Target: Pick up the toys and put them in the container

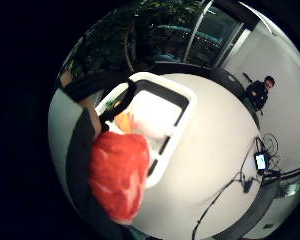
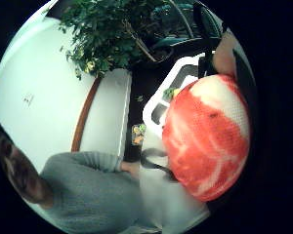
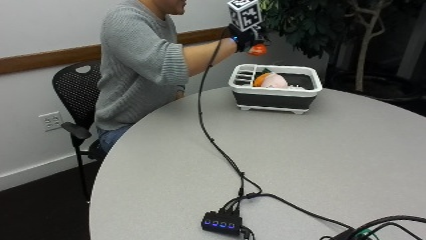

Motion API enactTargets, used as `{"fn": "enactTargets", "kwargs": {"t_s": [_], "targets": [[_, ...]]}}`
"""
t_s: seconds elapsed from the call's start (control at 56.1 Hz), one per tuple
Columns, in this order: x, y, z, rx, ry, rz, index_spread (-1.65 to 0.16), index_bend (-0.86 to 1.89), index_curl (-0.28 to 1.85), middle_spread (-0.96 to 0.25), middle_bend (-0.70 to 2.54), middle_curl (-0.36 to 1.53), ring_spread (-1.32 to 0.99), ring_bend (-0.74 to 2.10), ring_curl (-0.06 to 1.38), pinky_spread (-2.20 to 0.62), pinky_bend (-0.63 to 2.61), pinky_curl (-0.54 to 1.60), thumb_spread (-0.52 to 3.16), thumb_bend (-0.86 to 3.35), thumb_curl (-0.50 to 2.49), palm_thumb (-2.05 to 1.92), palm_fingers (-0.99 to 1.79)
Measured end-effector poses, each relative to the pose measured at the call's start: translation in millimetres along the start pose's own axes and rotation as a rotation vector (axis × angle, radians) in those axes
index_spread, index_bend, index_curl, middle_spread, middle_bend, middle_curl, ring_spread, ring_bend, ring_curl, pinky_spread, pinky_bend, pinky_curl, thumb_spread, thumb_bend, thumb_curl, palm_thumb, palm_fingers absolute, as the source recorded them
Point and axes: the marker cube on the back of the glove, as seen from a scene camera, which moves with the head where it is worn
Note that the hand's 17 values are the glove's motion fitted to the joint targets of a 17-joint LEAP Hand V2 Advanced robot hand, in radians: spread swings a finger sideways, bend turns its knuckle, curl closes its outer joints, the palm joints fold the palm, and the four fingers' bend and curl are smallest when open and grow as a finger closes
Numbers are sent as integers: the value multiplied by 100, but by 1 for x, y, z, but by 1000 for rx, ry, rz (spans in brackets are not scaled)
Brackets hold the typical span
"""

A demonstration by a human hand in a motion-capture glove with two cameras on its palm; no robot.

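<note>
My gloved right hand [image 3: 245, 38] is raised above the near end of the white container [image 3: 275, 88], at the table's far side. It grips a red toy marbled with white, like a slab of meat [image 3: 259, 49]; the toy fills much of both palm views [image 1: 118, 172] [image 2: 206, 138]. Inside the container [image 1: 162, 112] lie an orange toy [image 3: 261, 78] and a pale pink one [image 3: 277, 81]. The orange toy [image 1: 124, 121] shows below the palm too, beside a green bit. The container's slotted end [image 3: 245, 76] lies nearest the hand.
The round grey table [image 3: 279, 165] carries a black cable [image 3: 213, 140] running to a small hub with blue lights [image 3: 221, 222] near the front edge. A potted tree [image 3: 333, 25] stands behind the container. A black chair [image 3: 73, 95] sits by the wall.
</note>
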Motion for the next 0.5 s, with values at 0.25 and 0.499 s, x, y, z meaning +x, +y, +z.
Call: {"fn": "enactTargets", "kwargs": {"t_s": [0.25,0.499], "targets": [[7,-136,90,-121,-16,71,-40,42,71,-28,61,80,-51,114,69,-38,120,52,89,9,86,50,51],[30,-134,144,-330,25,148,-43,18,71,-29,57,82,-49,119,69,-34,118,48,106,6,85,43,41]]}}
